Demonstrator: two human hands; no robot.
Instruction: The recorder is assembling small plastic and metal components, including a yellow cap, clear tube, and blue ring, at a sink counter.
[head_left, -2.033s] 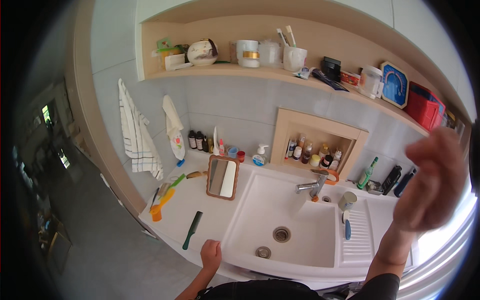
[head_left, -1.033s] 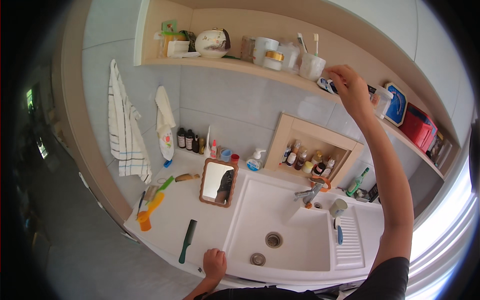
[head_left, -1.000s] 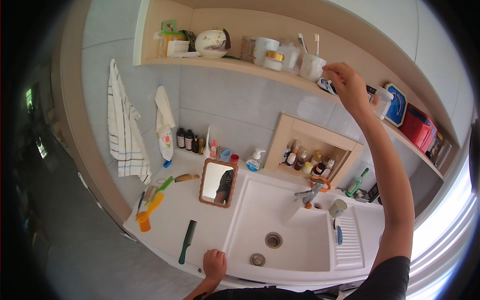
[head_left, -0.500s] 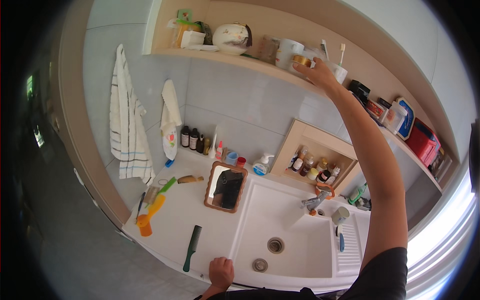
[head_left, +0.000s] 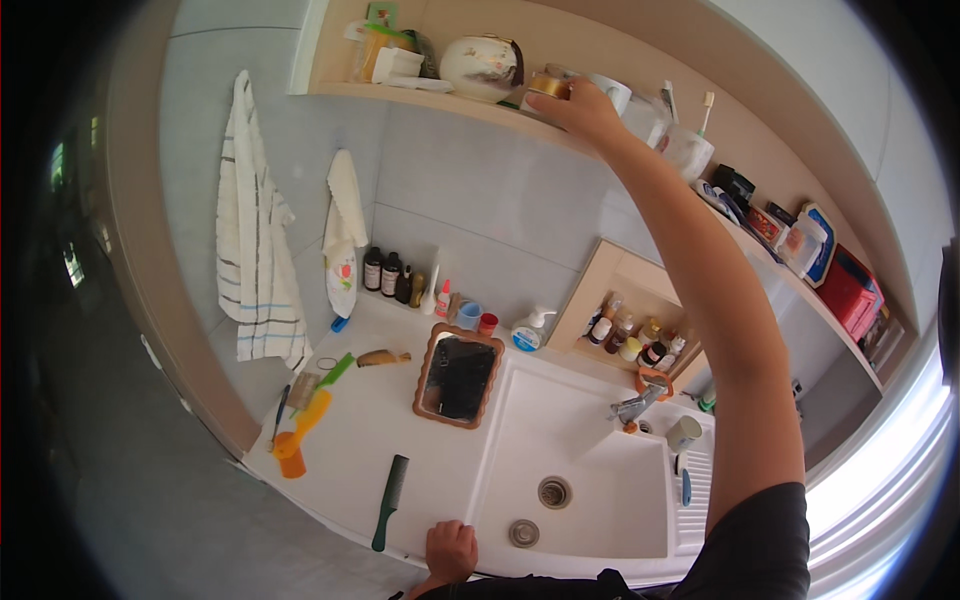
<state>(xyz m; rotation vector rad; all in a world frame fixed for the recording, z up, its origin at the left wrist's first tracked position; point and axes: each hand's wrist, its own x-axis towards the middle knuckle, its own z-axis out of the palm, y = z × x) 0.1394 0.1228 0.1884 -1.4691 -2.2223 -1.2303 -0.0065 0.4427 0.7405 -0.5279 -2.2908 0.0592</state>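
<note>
Right hand grips shelf jar overhead.

Daylight is flooding in from the lower right, blowing the rim there out to white glare and brightening the worktop and sink. The left side is falling into dim shadow. Fisheye distortion is bending the shelf; black vignetting is ringing the frame.

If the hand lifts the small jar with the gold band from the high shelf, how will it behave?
The small gold-banded jar is probably light, since the right hand nearly covers it. It looks hard and possibly breakable. On the crowded wooden shelf, it may knock the round cream teapot.
</note>
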